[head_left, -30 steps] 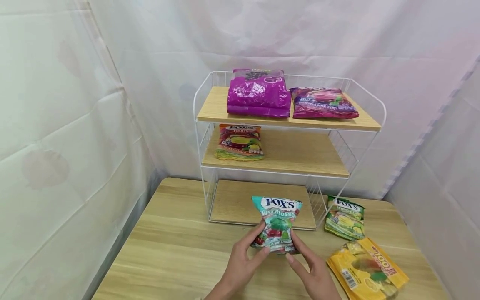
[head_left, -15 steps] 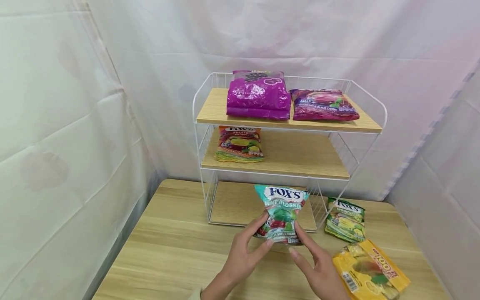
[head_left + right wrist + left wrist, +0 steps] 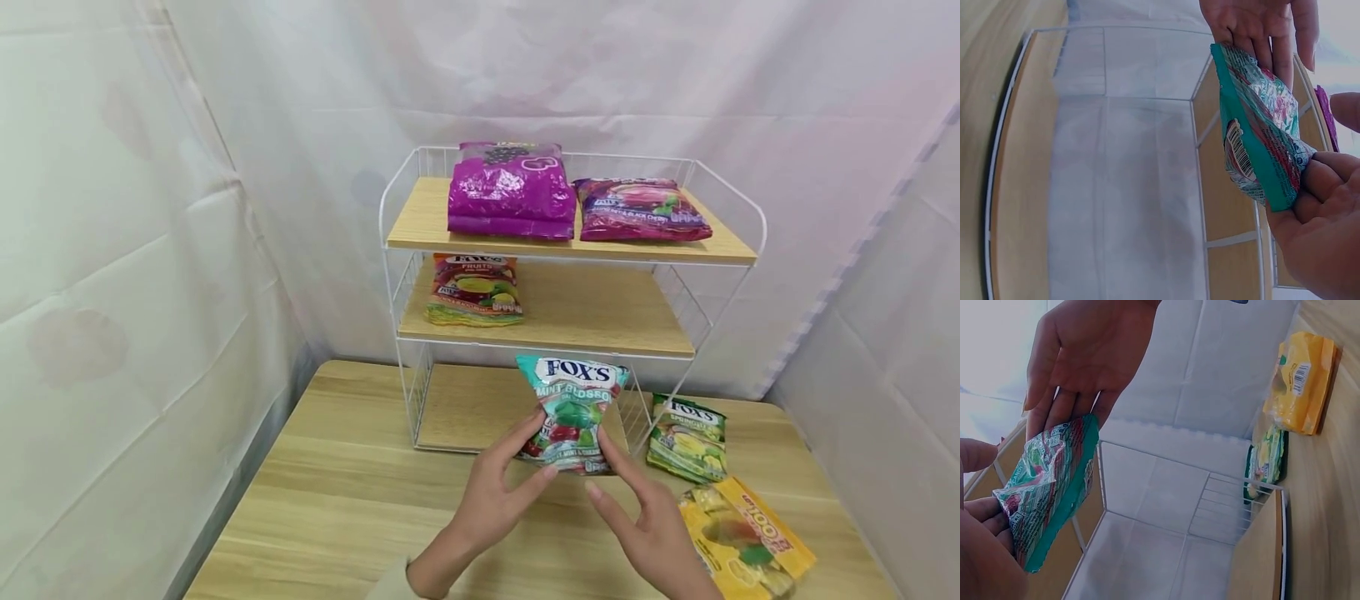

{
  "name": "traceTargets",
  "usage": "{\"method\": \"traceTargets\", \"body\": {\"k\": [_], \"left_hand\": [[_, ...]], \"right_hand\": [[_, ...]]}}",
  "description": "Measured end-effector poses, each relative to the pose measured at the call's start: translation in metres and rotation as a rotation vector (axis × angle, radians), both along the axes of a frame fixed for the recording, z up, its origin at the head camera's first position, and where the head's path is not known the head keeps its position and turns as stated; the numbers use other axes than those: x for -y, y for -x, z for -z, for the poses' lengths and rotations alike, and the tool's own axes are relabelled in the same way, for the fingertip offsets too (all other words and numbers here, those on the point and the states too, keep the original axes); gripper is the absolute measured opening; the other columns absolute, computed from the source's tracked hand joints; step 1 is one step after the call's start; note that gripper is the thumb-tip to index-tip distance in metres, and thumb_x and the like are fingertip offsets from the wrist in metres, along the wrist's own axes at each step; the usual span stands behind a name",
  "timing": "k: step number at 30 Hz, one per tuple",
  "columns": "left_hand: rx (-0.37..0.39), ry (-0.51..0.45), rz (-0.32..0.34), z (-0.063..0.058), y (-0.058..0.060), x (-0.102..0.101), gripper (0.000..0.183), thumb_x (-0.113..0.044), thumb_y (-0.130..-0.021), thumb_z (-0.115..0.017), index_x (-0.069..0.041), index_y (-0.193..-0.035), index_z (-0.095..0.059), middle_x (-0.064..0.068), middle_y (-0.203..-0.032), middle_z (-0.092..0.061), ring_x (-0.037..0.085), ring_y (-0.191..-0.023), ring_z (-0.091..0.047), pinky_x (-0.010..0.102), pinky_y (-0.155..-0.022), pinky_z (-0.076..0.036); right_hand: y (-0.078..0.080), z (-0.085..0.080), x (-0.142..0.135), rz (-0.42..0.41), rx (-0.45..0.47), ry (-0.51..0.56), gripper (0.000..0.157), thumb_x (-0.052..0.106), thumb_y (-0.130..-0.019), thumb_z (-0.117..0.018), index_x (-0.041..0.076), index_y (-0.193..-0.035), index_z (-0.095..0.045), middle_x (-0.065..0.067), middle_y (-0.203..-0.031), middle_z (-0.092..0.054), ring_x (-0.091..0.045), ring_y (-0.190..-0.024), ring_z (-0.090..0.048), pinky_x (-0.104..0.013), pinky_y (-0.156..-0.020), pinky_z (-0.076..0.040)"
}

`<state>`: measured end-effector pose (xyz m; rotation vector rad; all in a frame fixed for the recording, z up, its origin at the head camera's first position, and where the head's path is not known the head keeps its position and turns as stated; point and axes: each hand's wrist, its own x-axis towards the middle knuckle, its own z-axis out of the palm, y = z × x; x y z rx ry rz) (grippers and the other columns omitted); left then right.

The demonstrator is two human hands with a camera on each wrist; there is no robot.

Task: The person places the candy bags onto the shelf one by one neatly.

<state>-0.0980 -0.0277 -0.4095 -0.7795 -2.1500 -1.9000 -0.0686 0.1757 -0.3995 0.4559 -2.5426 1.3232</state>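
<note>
A: At center?
B: Holding aloft a mint bag (image 3: 573,417), turned face-on, upright, in front of the lowest shelf (image 3: 465,400) of a wire rack (image 3: 660,252).
A: Heavy, stiff?
B: Probably light and soft, loosely filled; slick-looking, perhaps slippery; hardly fragile, but easy to crumple.
A: Where best to grasp?
B: By the plump lower sides, likely, rather than by the flat top seal, too limp for steady support.
A: And the pose?
B: Clasped from opposite sides, with left hand (image 3: 495,492) on the left edge and right hand (image 3: 648,521) on the right, with fingers bent against the wrapping, with right thumb apart from it.
A: Farther out?
B: Flanked at right on the table (image 3: 330,500) by a green bag (image 3: 687,437) beside the rack and a yellow bag (image 3: 750,542) nearer the front.
</note>
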Motion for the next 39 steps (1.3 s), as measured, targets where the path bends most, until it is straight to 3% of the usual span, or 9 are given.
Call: {"method": "traceTargets", "body": {"k": [4, 9, 15, 20, 28, 33, 39], "left_hand": [[-0.010, 0.002, 0.002, -0.005, 0.002, -0.002, 0.054, -0.016, -0.093, -0.063, -0.012, -0.144, -0.043, 0.001, -0.148, -0.038, 0.022, -0.136, -0.035, 0.041, -0.110, -0.030], [-0.047, 0.022, -0.007, -0.011, 0.010, -0.004, 0.054, -0.015, -0.092, -0.064, -0.011, -0.142, -0.045, 0.001, -0.147, -0.040, 0.022, -0.135, -0.037, 0.041, -0.109, -0.032], [-0.028, 0.063, -0.028, -0.021, 0.018, -0.004, 0.055, -0.020, -0.094, -0.062, -0.014, -0.145, -0.042, -0.002, -0.148, -0.038, 0.018, -0.135, -0.036, 0.039, -0.108, -0.034], [-0.041, 0.098, -0.039, -0.029, 0.025, -0.007, 0.055, -0.023, -0.094, -0.062, -0.013, -0.145, -0.042, -0.003, -0.149, -0.038, 0.015, -0.135, -0.035, 0.038, -0.109, -0.033], [-0.063, 0.130, -0.030, -0.041, 0.040, -0.010, 0.056, -0.022, -0.095, -0.061, -0.012, -0.146, -0.041, -0.001, -0.150, -0.037, 0.014, -0.136, -0.033, 0.036, -0.110, -0.032], [-0.067, 0.141, -0.039, -0.048, 0.047, -0.011, 0.055, -0.023, -0.094, -0.062, -0.012, -0.145, -0.042, 0.001, -0.148, -0.040, 0.015, -0.133, -0.038, 0.035, -0.107, -0.036], [-0.056, 0.142, -0.026, -0.055, 0.056, -0.009, 0.057, -0.022, -0.094, -0.062, -0.011, -0.146, -0.040, 0.003, -0.147, -0.041, 0.015, -0.132, -0.039, 0.034, -0.107, -0.036]], "right_hand": [[0.003, -0.005, -0.002, 0.012, -0.003, 0.004, 0.059, 0.015, -0.093, -0.063, 0.029, -0.146, -0.041, 0.004, -0.146, -0.041, -0.026, -0.131, -0.040, -0.007, -0.100, -0.025], [0.007, -0.009, -0.002, -0.014, -0.033, 0.044, 0.059, 0.012, -0.094, -0.062, 0.024, -0.147, -0.039, -0.003, -0.149, -0.038, -0.022, -0.135, -0.035, -0.008, -0.101, -0.026], [0.017, -0.017, -0.001, -0.058, -0.098, 0.074, 0.063, 0.006, -0.093, -0.062, 0.019, -0.148, -0.036, -0.007, -0.150, -0.036, -0.017, -0.136, -0.033, -0.009, -0.103, -0.026], [0.023, -0.022, -0.003, -0.057, -0.105, 0.047, 0.066, 0.007, -0.093, -0.062, 0.021, -0.150, -0.032, -0.007, -0.151, -0.034, -0.014, -0.135, -0.033, -0.008, -0.103, -0.025], [0.036, -0.029, -0.005, -0.053, -0.127, 0.006, 0.070, 0.010, -0.093, -0.063, 0.020, -0.152, -0.027, -0.010, -0.150, -0.033, -0.029, -0.134, -0.034, -0.010, -0.105, -0.023], [0.042, -0.033, -0.006, -0.053, -0.145, -0.014, 0.070, 0.011, -0.092, -0.064, 0.017, -0.152, -0.027, -0.012, -0.150, -0.034, -0.030, -0.133, -0.035, -0.010, -0.105, -0.023], [0.051, -0.037, -0.011, -0.102, -0.198, -0.074, 0.074, 0.008, -0.091, -0.065, 0.014, -0.152, -0.024, -0.011, -0.151, -0.031, -0.031, -0.135, -0.033, -0.013, -0.108, -0.020]]}}
